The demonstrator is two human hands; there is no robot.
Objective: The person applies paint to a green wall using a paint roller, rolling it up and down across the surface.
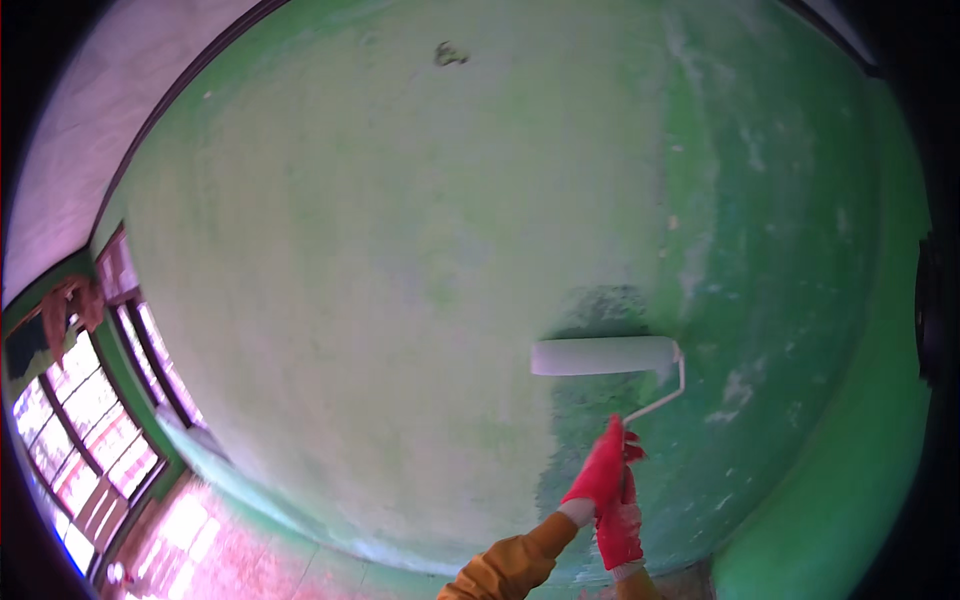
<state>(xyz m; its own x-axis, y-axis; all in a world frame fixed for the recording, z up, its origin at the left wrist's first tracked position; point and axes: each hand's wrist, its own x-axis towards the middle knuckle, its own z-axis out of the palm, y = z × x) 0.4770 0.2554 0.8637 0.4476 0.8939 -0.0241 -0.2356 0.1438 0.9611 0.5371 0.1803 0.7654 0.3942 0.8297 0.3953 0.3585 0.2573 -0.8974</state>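
A white paint roller (604, 355) lies level against a green wall (780, 315), its wire frame bending down on the right to the handle. My left hand (600, 469), in a red glove with a white cuff, grips the upper part of the handle. Just below and to the right, my right hand (620, 529), also red-gloved, closes round the lower part; the handle is mostly hidden by the gloves. Pale, thin paint covers the wall left of the roller, while darker, bare green shows below it and to its right.
Windows (75, 420) with a bunched brown cloth (73, 307) stand at the left. A tiled floor (247, 540) runs along the wall's foot. Dark trim (169, 97) borders the pale ceiling. A damaged patch (450, 53) marks the upper wall. Another green wall (810, 487) meets this one at the right.
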